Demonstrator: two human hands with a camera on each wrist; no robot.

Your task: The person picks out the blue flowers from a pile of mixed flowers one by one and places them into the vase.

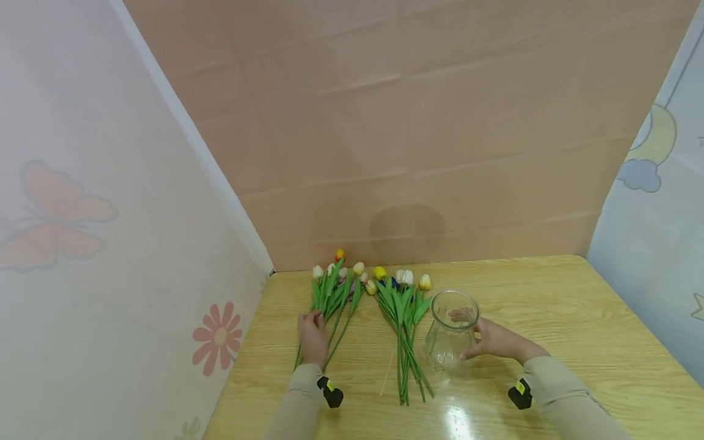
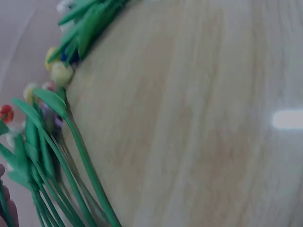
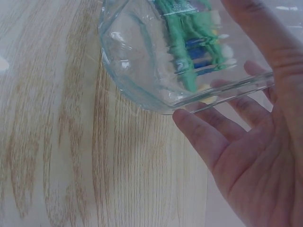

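Observation:
My left hand (image 1: 313, 337) is over the left bunch of artificial tulips (image 1: 330, 296), its thumb and fingertips pinching a green tulip stem. At the left edge of the left wrist view, fingertips (image 2: 11, 210) show beside that stem. A clear glass vase (image 1: 448, 345) with a round rim stands on the table to the right. My right hand (image 1: 492, 339) grips the vase from its right side, thumb in front and fingers behind. Through the glass (image 3: 137, 52) in the right wrist view, green leaves and blue and white blooms look distorted.
A second bunch of tulips (image 1: 404, 330), with yellow, white and blue blooms, lies between the hands, stems toward me. Beneath everything is a wooden table (image 1: 539, 293). A tan backdrop (image 1: 495, 183) rises at its far edge, with printed white panels (image 1: 148, 244) at both sides.

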